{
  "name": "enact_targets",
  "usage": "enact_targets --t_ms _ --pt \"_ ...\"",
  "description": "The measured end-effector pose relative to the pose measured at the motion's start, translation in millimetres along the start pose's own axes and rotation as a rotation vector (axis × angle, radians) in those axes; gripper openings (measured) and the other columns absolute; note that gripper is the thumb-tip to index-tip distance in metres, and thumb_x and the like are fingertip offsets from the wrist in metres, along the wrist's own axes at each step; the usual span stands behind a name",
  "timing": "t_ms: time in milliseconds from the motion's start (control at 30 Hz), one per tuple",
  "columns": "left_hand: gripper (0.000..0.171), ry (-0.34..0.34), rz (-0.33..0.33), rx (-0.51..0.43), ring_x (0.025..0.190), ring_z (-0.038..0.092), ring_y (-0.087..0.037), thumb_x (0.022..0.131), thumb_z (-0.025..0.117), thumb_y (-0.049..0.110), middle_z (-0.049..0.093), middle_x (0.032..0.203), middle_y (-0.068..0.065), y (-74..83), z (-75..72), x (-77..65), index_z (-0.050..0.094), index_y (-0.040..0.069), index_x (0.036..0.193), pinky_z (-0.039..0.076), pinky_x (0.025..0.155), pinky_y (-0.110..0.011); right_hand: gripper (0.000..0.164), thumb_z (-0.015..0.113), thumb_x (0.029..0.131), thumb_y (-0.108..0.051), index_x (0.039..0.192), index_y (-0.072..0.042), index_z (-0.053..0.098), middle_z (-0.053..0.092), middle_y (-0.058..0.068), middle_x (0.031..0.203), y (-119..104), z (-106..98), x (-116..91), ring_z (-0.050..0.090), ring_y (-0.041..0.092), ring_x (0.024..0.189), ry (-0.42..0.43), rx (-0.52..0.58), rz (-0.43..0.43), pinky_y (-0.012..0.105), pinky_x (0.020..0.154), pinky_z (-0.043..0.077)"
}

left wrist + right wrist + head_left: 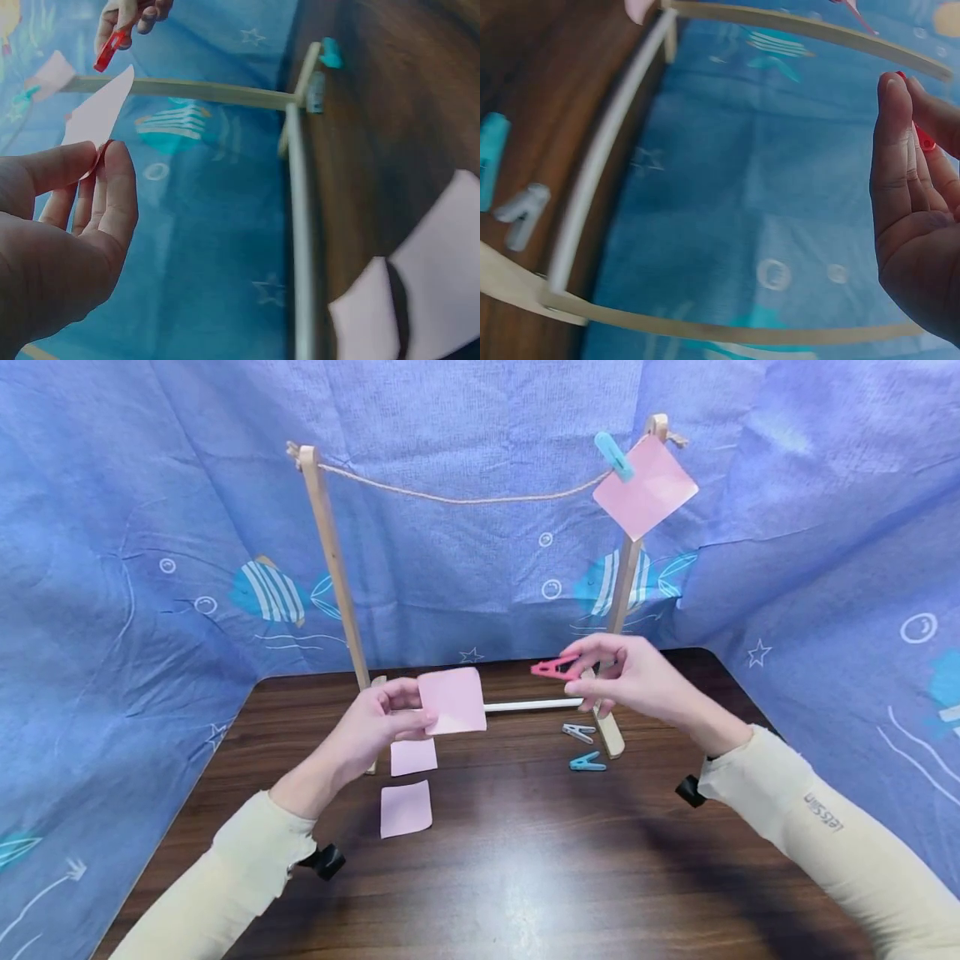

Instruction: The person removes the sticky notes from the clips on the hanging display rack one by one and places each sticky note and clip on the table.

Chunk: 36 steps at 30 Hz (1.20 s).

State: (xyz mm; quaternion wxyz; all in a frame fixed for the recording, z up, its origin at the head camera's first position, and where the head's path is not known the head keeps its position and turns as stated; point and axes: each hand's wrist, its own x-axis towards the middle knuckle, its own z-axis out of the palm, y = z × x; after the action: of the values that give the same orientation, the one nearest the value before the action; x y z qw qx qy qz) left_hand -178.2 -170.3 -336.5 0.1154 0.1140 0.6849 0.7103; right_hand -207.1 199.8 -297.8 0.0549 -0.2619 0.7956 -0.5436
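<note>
table point(487, 827): two papers point(406, 810), two clips point(582, 765); one paper point(453, 700) in left fingers point(411, 722), one clip point(546, 670) in right fingers point(600, 645)

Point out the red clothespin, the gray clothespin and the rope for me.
Red clothespin point(111, 51): left wrist view, middle of its body.
Gray clothespin point(531, 202): right wrist view, where its arms meet.
Rope point(465, 502): head view, its sagging middle.

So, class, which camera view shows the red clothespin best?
The head view: the red clothespin appears side-on, its forked outline clear in the right hand. The left wrist view shows it near the top, partly covered; in the right wrist view it is mostly hidden, only red bits showing.
</note>
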Motion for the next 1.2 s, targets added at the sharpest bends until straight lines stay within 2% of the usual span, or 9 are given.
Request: enact_targets --t_ms 67,200,333,467,633,900,1200 --pt "0.032 0.001 -0.023 -0.002 0.086 0.070 -0.015 0.089 0.068 -0.010 0.068 0.099 -0.004 -12.4 -1.2 -2.4 0.059 -0.002 0.118 0.062 0.081 -0.037 0.043 0.081 0.088 -0.011 0.127 -0.004 0.062 0.072 0.014 0.099 10 6 -1 0.072 0.033 0.068 -0.032 0.021 0.024 0.048 0.053 0.060" --pt "0.039 -0.004 -0.113 -0.044 0.085 0.069 -0.015 0.089 0.068 -0.010 0.067 0.100 -0.008 -35.7 -1.5 -6.7 0.053 -0.009 0.126 0.062 0.082 -0.038 0.043 0.081 0.087 -0.007 0.125 -0.004 0.062 0.072 0.016 0.098 30 15 -3 0.072 0.034 0.066 -0.075 0.070 0.078 0.049 0.052 0.060" --pt "0.042 0.012 -0.189 -0.103 0.083 0.069 -0.015 0.089 0.066 -0.012 0.063 0.100 -0.008 -54.7 -0.1 -10.1 0.049 -0.010 0.128 0.062 0.079 -0.035 0.042 0.081 0.087 -0.008 0.124 -0.004 0.062 0.072 0.016 0.098 49 26 -5 0.072 0.033 0.067 -0.102 0.073 0.121 0.050 0.052 0.060" --pt "0.041 0.016 -0.226 -0.133 0.083 0.069 -0.015 0.089 0.065 -0.013 0.061 0.098 -0.008 -70.4 -0.1 -11.2 0.047 -0.010 0.126 0.062 0.078 -0.036 0.043 0.081 0.088 -0.010 0.125 -0.003 0.062 0.072 0.014 0.099 66 36 -6 0.073 0.032 0.068 -0.157 0.070 0.161 0.052 0.053 0.060" --pt "0.048 -0.006 -0.273 -0.138 0.084 0.068 -0.015 0.091 0.063 -0.014 0.061 0.097 -0.008 -89.8 -1.5 -11.6 0.041 -0.014 0.133 0.062 0.081 -0.039 0.041 0.081 0.089 -0.012 0.124 -0.004 0.063 0.072 0.013 0.096 87 45 -7 0.072 0.031 0.067 -0.218 0.079 0.213 0.050 0.052 0.060" --pt "0.042 -0.044 -0.295 -0.113 0.084 0.067 -0.015 0.093 0.064 -0.009 0.064 0.097 -0.008 -111.0 -0.9 -11.8 0.046 -0.015 0.129 0.062 0.081 -0.038 0.037 0.079 0.089 -0.009 0.122 -0.002 0.062 0.072 0.011 0.094 107 51 -11 0.071 0.026 0.063 -0.270 0.071 0.269 0.038 0.049 0.059" --pt "0.046 -0.048 -0.327 -0.117 0.085 0.068 -0.017 0.093 0.064 -0.008 0.065 0.099 -0.009 -123.3 -4.0 -13.2 0.044 -0.016 0.134 0.062 0.081 -0.037 0.035 0.079 0.089 -0.009 0.119 -0.002 0.062 0.071 0.011 0.091 122 61 -19 0.070 0.026 0.062 -0.322 0.059 0.372 0.031 0.045 0.056"
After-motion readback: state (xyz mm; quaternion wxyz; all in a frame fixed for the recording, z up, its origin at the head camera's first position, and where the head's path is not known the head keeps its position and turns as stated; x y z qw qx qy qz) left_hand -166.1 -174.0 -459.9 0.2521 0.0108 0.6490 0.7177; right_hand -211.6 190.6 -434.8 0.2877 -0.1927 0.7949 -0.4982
